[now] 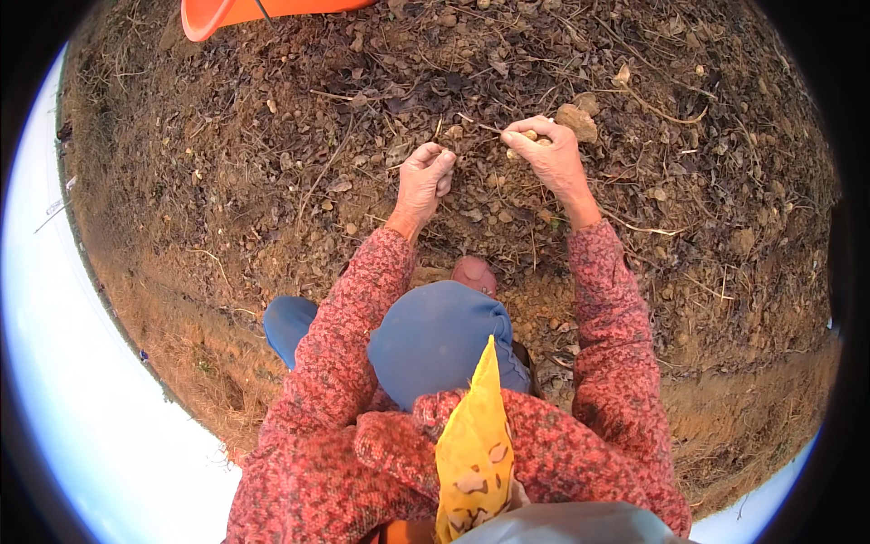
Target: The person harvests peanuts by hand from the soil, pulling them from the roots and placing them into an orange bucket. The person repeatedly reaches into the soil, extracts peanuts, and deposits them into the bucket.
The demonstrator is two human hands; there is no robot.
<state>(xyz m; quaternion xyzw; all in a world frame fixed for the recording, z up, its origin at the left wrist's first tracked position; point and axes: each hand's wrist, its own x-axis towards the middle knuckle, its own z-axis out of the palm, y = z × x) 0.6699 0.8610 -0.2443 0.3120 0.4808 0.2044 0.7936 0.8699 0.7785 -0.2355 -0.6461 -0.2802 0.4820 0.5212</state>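
My right hand [549, 155] is closed around a few pale peanut pods [530, 135], which show between the fingers. From its thumb and forefinger a thin dry stalk [488, 128] sticks out to the left. To the left, my left hand [423, 182] is curled just above the ground, thumb pressed against the forefinger. Whether something small sits inside that pinch is hidden. Under both hands lies brown soil strewn with dry leaves and stems [476, 183].
A clod of earth [576, 123] lies beside my right hand. An orange plastic container [272, 8] stands at the top left. My pink shoe [474, 274] and bent blue-trousered knee [442, 340] are close below the hands. Loose dry stems [642, 228] lie to the right.
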